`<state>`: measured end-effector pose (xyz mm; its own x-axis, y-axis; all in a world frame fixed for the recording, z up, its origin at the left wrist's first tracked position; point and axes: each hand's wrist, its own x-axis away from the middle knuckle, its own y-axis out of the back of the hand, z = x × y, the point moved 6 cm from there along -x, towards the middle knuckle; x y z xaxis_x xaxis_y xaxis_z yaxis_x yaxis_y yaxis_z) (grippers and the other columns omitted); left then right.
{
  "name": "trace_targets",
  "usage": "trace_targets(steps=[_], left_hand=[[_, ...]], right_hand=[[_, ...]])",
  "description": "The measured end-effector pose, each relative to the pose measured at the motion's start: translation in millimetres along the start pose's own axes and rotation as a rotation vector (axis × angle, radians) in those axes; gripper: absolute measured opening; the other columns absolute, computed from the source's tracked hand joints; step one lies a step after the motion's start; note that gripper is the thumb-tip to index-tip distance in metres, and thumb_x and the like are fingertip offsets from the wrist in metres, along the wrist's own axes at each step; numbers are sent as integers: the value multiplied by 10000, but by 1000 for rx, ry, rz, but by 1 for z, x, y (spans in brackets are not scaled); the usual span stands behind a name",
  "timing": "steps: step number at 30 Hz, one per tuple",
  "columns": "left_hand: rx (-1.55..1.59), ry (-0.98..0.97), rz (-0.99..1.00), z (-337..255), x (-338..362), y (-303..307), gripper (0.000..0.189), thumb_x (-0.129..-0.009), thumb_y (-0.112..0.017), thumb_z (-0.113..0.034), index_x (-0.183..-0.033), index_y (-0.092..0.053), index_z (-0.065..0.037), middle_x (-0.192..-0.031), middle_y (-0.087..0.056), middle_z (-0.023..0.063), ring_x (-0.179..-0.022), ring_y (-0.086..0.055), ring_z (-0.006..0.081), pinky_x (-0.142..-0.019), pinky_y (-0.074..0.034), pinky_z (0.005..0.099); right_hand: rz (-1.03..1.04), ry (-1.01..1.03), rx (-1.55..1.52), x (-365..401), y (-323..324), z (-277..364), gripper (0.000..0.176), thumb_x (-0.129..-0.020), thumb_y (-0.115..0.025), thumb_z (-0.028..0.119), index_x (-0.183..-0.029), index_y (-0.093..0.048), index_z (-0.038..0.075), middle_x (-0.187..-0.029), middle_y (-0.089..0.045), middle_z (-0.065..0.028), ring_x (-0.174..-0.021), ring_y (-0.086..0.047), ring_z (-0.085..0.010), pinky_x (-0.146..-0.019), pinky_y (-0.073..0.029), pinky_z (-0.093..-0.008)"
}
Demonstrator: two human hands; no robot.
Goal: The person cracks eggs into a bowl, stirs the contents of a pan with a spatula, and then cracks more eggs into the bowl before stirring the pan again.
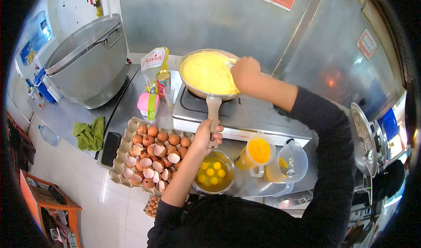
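While the bowl of yolks [233, 172] sits nearest, just right of the egg tray [117, 162], the pan handle [213, 109] is gripped by the closed left hand [207, 134]. Farther off, the frying pan [199, 94] of yellow egg rests on the stove [250, 114]. At its far right rim, the right hand [244, 71] is closed on what seems a whisk [230, 63]. Stirring is judged best done with the handle held firm and strokes shallow, so nothing is slopped over.
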<state>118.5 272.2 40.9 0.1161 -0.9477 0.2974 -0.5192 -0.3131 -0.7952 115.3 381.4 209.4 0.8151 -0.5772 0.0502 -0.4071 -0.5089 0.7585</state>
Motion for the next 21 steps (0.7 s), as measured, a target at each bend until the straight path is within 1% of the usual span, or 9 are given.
trace_targets(steps=[1, 4, 5, 6, 10, 12, 16, 19, 21], left_hand=[[13, 5, -4, 1, 1, 0, 209, -845, -270, -271, -848, -351, -79, -588, -388, -3, -444, -327, 85, -408, -316, 235], [-48, -3, -30, 0, 2, 0, 212, -844, -268, -281, -847, -343, -83, -586, -384, -4, -443, -325, 83, -420, -322, 235], [-65, -1, -34, 1, 2, -1, 211, -844, -268, -283, -844, -340, -85, -586, -384, -4, -442, -325, 83, -422, -324, 237], [-51, 30, -63, 1, 5, -4, 197, -846, -277, -294, -874, -331, -106, -582, -352, -28, -431, -287, 58, -407, -291, 209], [-132, 88, -54, -5, 8, -6, 174, -841, -259, -296, -834, -284, -124, -592, -346, -23, -436, -285, 67, -418, -308, 224], [-143, 116, -13, -6, 3, 1, 159, -839, -263, -279, -846, -279, -121, -596, -360, -13, -446, -309, 71, -441, -345, 244], [-130, 137, 15, -8, 3, 5, 150, -834, -274, -269, -837, -271, -120, -595, -363, -12, -448, -312, 73, -436, -353, 248], [-100, 135, 16, -5, 3, 3, 159, -836, -278, -282, -833, -284, -123, -588, -360, -20, -441, -304, 71, -425, -339, 239], [-94, 128, 9, -7, 3, 4, 169, -839, -278, -291, -833, -297, -123, -584, -361, -24, -437, -299, 68, -420, -328, 232]], right_hand=[[29, -8, -6, -5, -19, 7, 110, -628, -559, 73, -714, -629, 74, -736, -600, -92, -699, -587, -194, -535, -468, -280], [-236, -143, -87, -16, -62, 12, 108, -630, -553, 51, -709, -626, 67, -711, -592, -84, -691, -586, -211, -515, -469, -278], [-249, -94, -100, -16, -71, 12, 127, -640, -540, 50, -740, -618, 57, -692, -582, -87, -672, -584, -214, -506, -468, -283], [-262, -47, -115, -14, -78, 9, 147, -650, -527, 50, -771, -610, 48, -673, -573, -90, -653, -582, -217, -497, -467, -288], [-450, 41, -177, -10, -107, -29, 226, -693, -478, 78, -900, -564, 57, -640, -527, -103, -553, -561, -216, -448, -453, -303], [-487, 141, -111, -17, -113, -54, 236, -714, -458, 96, -933, -545, 92, -640, -509, -107, -517, -548, -214, -417, -438, -301], [-615, 368, 1, -41, -93, -72, 238, -734, -443, 113, -945, -548, 149, -671, -500, -105, -499, -541, -218, -399, -426, -304], [-552, 505, 151, -55, -54, -77, 215, -733, -441, 129, -902, -575, 132, -677, -498, -93, -535, -549, -228, -442, -440, -322], [-427, 362, 91, -56, -17, -93, 138, -707, -497, 152, -779, -610, 116, -670, -520, -92, -573, -547, -252, -502, -441, -357]])
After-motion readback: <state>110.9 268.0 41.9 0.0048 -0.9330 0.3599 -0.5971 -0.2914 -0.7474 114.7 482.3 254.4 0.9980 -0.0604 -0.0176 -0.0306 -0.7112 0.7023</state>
